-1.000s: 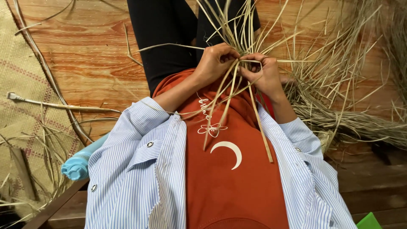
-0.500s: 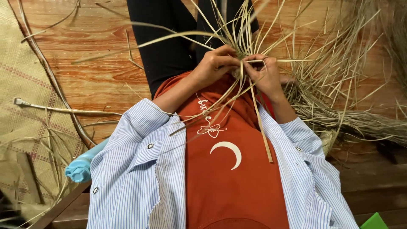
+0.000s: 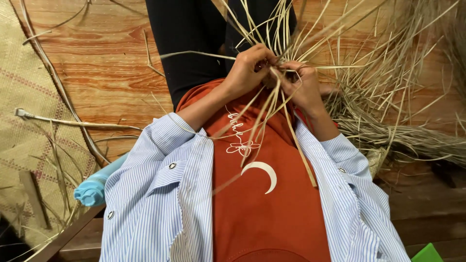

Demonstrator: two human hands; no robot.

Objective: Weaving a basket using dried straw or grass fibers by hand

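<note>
My left hand (image 3: 250,68) and my right hand (image 3: 302,85) meet over my lap, both closed on a cluster of dry straw strips (image 3: 272,104). The strips cross between my fingers; long ends fan upward past my black trousers (image 3: 191,43) and other ends hang down over my orange shirt (image 3: 264,194). What lies inside the fingers is hidden. My blue striped sleeves (image 3: 160,194) are rolled up at the forearms.
A big loose heap of straw (image 3: 398,111) lies on the wooden floor (image 3: 107,63) to the right. A woven mat (image 3: 29,126) covers the left side, with a thin cane (image 3: 68,121) across it. A light blue bottle (image 3: 94,187) rests by my left elbow. A green corner (image 3: 429,253) shows at bottom right.
My hands stay together on the strips and shift slightly; the loose ends hanging over the shirt and sticking up have swung to new angles.
</note>
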